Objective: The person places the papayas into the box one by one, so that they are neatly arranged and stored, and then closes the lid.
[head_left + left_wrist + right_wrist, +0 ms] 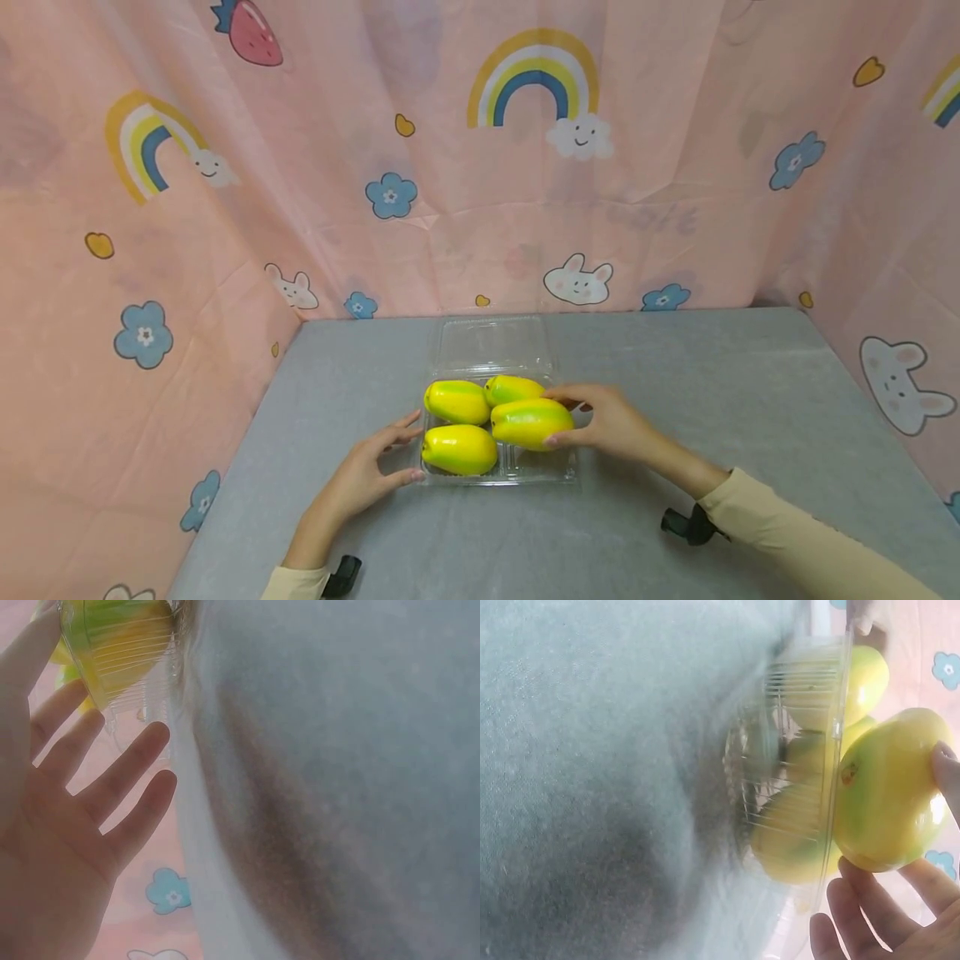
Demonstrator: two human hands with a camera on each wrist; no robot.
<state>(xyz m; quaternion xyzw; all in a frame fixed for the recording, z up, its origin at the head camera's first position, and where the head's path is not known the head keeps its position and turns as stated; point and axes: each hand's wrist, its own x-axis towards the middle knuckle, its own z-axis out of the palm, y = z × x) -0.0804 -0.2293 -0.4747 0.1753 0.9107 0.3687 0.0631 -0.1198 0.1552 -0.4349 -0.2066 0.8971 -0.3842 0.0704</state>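
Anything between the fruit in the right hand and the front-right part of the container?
Nothing visible: the held fruit is over the container, whose front-right part looks bare; the lid is folded open behind, and the left hand is at the opposite side.

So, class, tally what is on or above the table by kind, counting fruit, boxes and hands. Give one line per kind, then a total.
Fruit: 4
Box: 1
Hands: 2 (left hand, right hand)
Total: 7
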